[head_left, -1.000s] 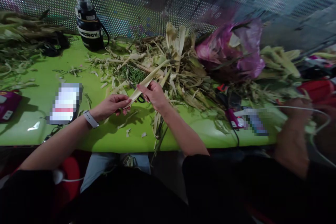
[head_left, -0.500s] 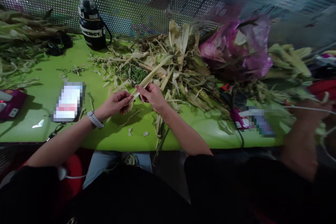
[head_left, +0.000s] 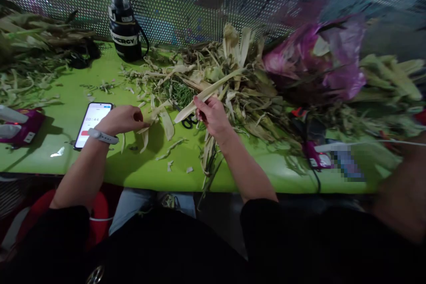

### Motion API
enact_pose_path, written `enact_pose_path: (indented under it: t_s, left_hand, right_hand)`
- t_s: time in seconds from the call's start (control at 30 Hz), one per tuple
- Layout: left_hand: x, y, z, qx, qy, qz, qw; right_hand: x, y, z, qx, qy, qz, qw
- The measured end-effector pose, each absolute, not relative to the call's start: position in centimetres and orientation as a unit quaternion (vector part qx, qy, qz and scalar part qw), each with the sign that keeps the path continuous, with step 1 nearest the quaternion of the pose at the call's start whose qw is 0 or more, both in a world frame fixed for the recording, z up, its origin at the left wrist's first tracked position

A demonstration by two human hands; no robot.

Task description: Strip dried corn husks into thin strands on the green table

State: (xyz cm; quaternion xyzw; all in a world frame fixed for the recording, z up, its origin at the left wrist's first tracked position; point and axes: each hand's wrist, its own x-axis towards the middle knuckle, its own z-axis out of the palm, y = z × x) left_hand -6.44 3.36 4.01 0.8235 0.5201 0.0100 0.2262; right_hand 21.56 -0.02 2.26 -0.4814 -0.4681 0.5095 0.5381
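My right hand pinches a long, pale corn husk near its lower part. The husk slants up to the right, over a heap of dry corn husks. Black-handled scissors lie partly hidden beside that hand. My left hand, with a pale band at the wrist, is to the left, apart from the held husk. Its fingers are curled, and a thin husk strip shows just under the fingertips. Whether they hold that strip is unclear. Behind this hand lies a lit phone, partly covered.
A dark bottle stands at the back by a perforated metal screen. A pink plastic bag sits right of the heap. Purple boxes with cables are on the green table. Another person's arm is at far right.
My left hand has come away from the husk and moved left over the phone's edge. My right hand keeps the husk and has moved slightly right and up. The scissors now show.
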Motion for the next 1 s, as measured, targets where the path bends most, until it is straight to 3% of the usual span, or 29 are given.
enact_pose_path:
  t_s: [0.43,0.77,0.87,1.0]
  left_hand:
    - [-6.1,3.9,2.7,0.785,0.540,0.019,0.304]
    - [-5.1,3.0,3.6,0.575,0.478,0.382,0.543]
    - [-3.5,1.7,3.4,0.557,0.412,0.321,0.646]
    - [-1.8,0.6,2.7,0.579,0.379,0.289,0.662]
  right_hand:
    - [20.1,-0.8,2.5,-0.485,-0.449,0.555,0.505]
    - [19.9,-0.6,2.4,-0.489,-0.461,0.574,0.468]
    - [19.4,-0.6,1.9,-0.490,-0.469,0.577,0.455]
    - [18.9,-0.8,1.3,-0.484,-0.481,0.573,0.454]
